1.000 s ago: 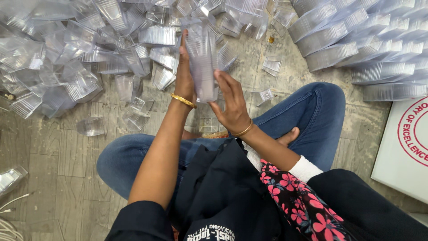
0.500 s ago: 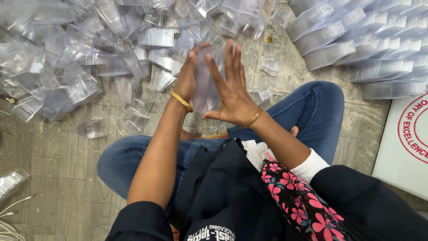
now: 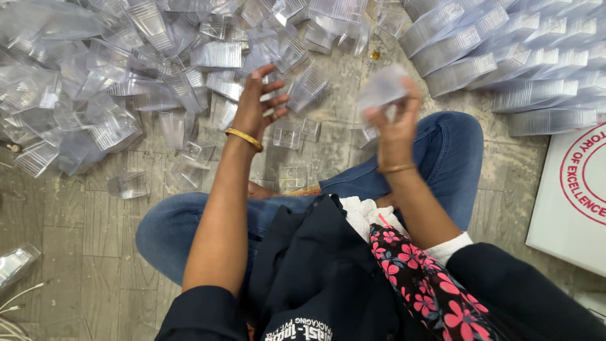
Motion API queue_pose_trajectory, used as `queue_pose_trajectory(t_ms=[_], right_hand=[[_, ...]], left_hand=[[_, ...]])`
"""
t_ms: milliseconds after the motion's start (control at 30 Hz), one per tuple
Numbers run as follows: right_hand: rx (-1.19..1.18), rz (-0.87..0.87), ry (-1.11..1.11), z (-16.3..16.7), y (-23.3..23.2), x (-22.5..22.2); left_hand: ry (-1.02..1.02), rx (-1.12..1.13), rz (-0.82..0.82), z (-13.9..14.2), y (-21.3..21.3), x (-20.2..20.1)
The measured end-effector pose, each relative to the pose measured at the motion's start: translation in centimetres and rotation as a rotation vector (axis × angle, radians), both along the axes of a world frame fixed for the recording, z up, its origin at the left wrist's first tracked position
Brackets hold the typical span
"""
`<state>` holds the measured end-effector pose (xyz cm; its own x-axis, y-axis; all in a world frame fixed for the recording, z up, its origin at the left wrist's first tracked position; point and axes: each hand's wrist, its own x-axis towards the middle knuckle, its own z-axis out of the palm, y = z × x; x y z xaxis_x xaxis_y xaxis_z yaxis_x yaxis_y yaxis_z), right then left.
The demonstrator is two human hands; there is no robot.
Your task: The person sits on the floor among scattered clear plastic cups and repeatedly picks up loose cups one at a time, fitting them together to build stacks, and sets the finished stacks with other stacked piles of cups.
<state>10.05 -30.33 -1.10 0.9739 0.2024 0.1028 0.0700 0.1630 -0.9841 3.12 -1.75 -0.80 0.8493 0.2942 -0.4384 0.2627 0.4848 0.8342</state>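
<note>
- Right hand [image 3: 394,123], right of centre in the frame: raised above the knee, fingers curled round a blurred clear plastic container [image 3: 382,88], pinching it from below.
- Left hand [image 3: 255,104], just left of centre: lifted over the floor, fingers loosely spread and bent, holding nothing that can be made out; gold bangle [image 3: 245,139] on the wrist.
- Loose heap of clear containers [image 3: 95,95] across the upper left of the frame, a few singles near the left hand.
- Nested stacks of containers [image 3: 505,57] lying in rows at upper right.
- White board with a red ring [image 3: 577,189] at the right edge.
- Grey tiled floor [image 3: 76,240] at lower left; crossed legs in blue jeans [image 3: 454,151] below the hands.
</note>
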Motion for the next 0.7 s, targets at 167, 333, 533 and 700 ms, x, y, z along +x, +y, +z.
queue_pose_trajectory(t_ms=[167,333,533,700], right_hand=[[0.441,-0.377,0.429,-2.2,-5.7,6.2],[0.498,-0.413,0.569,-3.9,-5.4,10.3],[0.616,-0.440,0.528,-4.9,-4.7,12.1],[0.658,-0.637,0.546,-4.9,-4.9,13.3]], left_hand=[[-0.024,0.040,0.006,0.0,0.6,-0.4],[-0.002,0.081,0.021,-0.2,0.8,-0.7],[0.009,0.079,0.031,-0.8,1.0,-0.8],[0.014,0.095,0.028,-0.9,1.0,-0.8]])
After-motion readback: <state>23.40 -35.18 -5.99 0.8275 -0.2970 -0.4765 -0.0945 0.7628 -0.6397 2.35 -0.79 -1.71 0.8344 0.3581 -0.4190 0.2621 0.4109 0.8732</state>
